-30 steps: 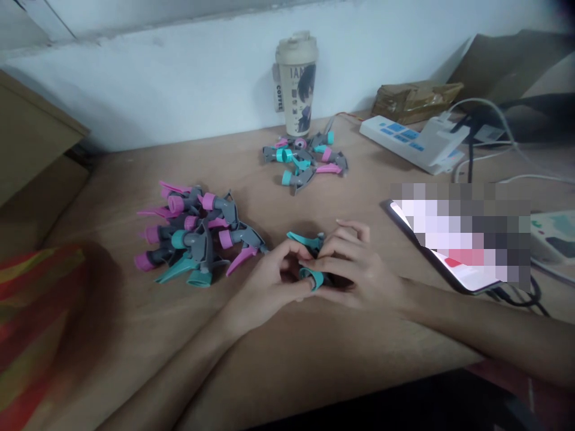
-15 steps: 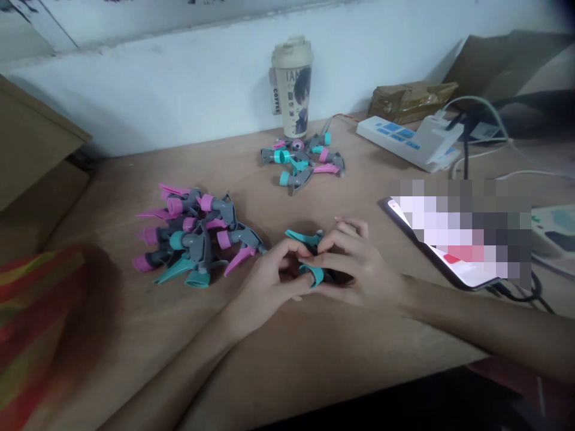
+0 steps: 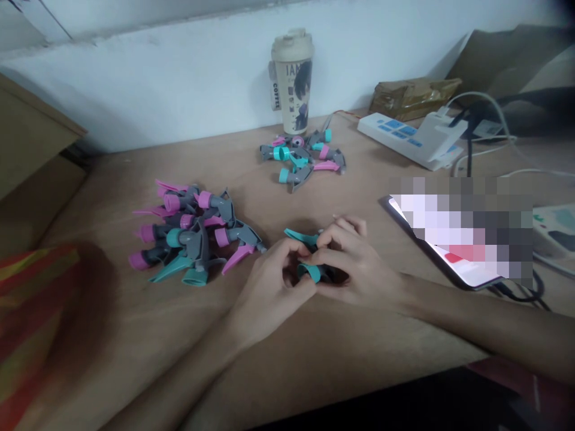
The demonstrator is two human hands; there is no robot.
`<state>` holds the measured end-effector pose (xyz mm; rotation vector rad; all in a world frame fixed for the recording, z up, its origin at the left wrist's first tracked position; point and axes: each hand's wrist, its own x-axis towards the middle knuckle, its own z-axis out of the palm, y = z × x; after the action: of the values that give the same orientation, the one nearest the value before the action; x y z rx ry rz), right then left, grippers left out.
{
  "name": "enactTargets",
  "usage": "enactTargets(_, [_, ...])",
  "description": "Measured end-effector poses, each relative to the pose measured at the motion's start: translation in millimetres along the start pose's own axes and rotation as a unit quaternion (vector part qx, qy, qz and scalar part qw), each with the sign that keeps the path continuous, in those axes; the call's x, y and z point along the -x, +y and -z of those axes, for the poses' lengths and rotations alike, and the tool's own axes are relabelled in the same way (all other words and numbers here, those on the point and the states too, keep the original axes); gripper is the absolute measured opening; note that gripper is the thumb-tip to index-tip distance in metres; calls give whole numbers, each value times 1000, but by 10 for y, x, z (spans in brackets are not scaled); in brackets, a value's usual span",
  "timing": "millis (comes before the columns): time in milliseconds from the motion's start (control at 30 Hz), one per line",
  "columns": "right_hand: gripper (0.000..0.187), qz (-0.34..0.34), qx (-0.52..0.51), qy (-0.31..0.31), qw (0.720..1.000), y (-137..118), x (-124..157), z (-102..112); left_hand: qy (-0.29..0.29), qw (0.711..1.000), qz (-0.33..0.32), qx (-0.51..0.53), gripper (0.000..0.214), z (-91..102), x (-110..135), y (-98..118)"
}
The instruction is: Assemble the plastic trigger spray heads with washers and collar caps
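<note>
Between my hands is a grey spray bottle trigger head (image 3: 309,273) with a teal collar and a teal lever; its body is mostly hidden by fingers. My left hand (image 3: 269,290) is closed on it from the left, thumb and fingertips at the teal collar. From the right, my right hand (image 3: 353,257) wraps its fingers round the grey body. Left of my hands lies a pile of trigger heads (image 3: 195,239), mostly grey with pink parts, one with teal. Farther back, a smaller group of trigger heads (image 3: 299,161) mixes teal and pink.
A lidded coffee cup (image 3: 293,84) stands by the wall. At the right are a white power strip (image 3: 404,137) with cables, a taped cardboard box (image 3: 411,97) and a lit phone (image 3: 449,251), partly pixelated. A red and yellow bag (image 3: 36,329) is at the left, below cardboard (image 3: 36,126).
My left thumb has shifted slightly at the teal collar, which has tilted a little. Both hands keep hold of the trigger head. The view has moved slightly.
</note>
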<state>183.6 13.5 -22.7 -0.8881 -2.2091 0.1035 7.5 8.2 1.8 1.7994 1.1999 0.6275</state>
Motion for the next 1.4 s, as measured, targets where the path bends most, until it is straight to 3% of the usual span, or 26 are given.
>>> enactTargets(233, [15,-5,8,4,1000,-22,10,3,7,999,-3,-32,20,-6,39,70])
enactTargets(500, [11,-34,37,36,998,-44,4,-10,70,996,14,-45,15,-40,64,87])
enactTargets(633, [11,-45,44,32,998,-40,11,-10,91,986,-32,-133,4,-32,76,104])
enactTargets(867, [11,-51,52,27,997,-21,24,-29,138,953,-58,-264,12,-84,104,117])
enactTargets(1400, [11,-70,44,21,996,-37,-11,-10,153,951,-83,-255,12,-104,107,108])
